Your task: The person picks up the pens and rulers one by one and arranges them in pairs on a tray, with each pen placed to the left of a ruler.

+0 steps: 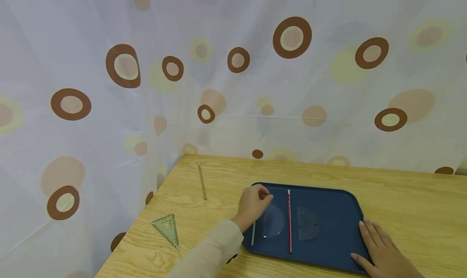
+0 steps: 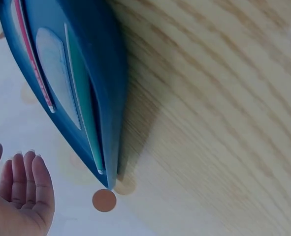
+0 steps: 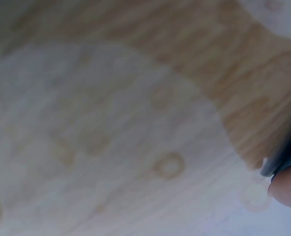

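Note:
My left hand (image 1: pixel 253 205) hovers over the left end of a dark blue tray (image 1: pixel 337 229), fingers loosely bent and holding nothing. Its relaxed fingers also show in the left wrist view, beside the tray's far corner. Under and beside it in the tray lie a green pencil (image 2: pixel 86 108), partly hidden by the hand in the head view, and a clear protractor (image 1: pixel 274 221). A red pencil (image 1: pixel 290 225) separates that from a second clear protractor (image 1: pixel 308 224). My right hand (image 1: pixel 384 247) rests with extended fingers on the tray's right rim.
Left of the tray, a green set square (image 1: pixel 168 230) lies on the wooden table (image 1: pixel 215 217). Farther back is a plain wood-coloured pencil (image 1: pixel 202 181). A white curtain (image 1: pixel 233 87) with brown rings hangs behind and to the left of the table.

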A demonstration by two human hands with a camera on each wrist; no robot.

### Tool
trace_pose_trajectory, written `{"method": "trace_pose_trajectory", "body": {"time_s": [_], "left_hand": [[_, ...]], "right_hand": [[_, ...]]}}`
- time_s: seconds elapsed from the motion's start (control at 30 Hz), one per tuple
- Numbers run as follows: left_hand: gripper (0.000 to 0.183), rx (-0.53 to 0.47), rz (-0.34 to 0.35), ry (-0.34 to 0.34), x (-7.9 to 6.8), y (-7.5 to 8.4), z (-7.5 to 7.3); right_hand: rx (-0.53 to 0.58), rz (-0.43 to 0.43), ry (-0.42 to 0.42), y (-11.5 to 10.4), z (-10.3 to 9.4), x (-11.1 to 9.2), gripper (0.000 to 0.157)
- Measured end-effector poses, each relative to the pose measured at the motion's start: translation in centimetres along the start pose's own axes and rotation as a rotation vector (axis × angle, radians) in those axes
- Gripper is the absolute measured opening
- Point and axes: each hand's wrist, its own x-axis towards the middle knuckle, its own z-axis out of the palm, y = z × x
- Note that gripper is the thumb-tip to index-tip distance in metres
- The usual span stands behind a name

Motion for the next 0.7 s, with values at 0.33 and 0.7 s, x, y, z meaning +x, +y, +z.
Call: {"method": "trace_pose_trajectory", "body": {"time_s": [0.33, 0.7], "left_hand": [[0.008, 0.031, -0.025, 0.052, 0.4, -2.2, -1.2], [0.009, 0.073, -0.067, 0.096, 0.9, -3.3, -2.1]], "right_hand": [[-0.027, -0.014, 0.020, 0.0, 0.1, -0.1, 0.090], [-0.019, -0.015, 0.022, 0.2, 0.2, 0.0, 0.090]]}}
